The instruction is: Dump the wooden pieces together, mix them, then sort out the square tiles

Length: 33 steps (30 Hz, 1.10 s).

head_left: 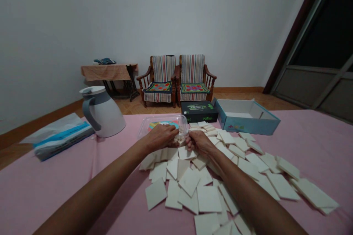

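Left hand [161,136] and right hand [199,141] pinched fingers shut on small clear crinkled plastic bag [180,136] between them, above scattered square white tiles [190,181]; clear plastic lidded tray [154,123] just beyond fingertips.

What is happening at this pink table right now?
A person sits at a table covered in a pink cloth, both hands working among a spread of white square tiles. The left hand and right hand meet over a few tiles at the edge of a clear plastic container. A white jug, a black box and an open blue box stand behind.
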{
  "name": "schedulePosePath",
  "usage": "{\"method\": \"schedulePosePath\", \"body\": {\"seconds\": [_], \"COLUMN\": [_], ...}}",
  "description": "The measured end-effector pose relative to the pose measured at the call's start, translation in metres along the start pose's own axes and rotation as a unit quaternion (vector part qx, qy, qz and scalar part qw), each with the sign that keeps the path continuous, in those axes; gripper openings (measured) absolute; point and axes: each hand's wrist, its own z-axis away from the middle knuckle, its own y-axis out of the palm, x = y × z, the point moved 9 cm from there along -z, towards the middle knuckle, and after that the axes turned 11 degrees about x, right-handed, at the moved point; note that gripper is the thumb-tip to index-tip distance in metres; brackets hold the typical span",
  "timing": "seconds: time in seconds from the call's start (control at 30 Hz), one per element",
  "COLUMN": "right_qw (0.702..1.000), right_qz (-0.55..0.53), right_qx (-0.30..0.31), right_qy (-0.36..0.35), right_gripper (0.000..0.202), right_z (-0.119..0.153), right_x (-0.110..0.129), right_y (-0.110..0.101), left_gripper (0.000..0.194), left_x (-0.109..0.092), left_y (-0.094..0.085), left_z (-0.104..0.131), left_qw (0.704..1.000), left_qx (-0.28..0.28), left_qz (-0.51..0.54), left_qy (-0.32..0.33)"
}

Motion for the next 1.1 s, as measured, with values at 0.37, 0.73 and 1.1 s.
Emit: {"method": "schedulePosePath", "body": {"seconds": [0.37,0.73,1.1], "right_qw": [0.998,0.991,0.995], "right_qz": [-0.039,-0.054,0.02], "right_qx": [0.058,0.126,0.09], "right_qy": [0.001,-0.004,-0.031], "right_gripper": [0.021,0.031,0.038], "right_z": [0.005,0.002,0.002], "right_x": [0.002,-0.004,-0.006], "right_y": [0.002,0.002,0.002], "left_gripper": [0.008,0.012,0.01], "left_x": [-0.022,-0.016,-0.001], "left_y": [-0.005,-0.002,-0.002], "left_z": [-0.028,-0.024,-0.024], "left_qw": [0.999,0.996,0.986], "left_qx": [0.018,0.037,-0.04], "left_qz": [0.036,0.074,0.118], "left_qy": [0.029,0.023,-0.11]}}
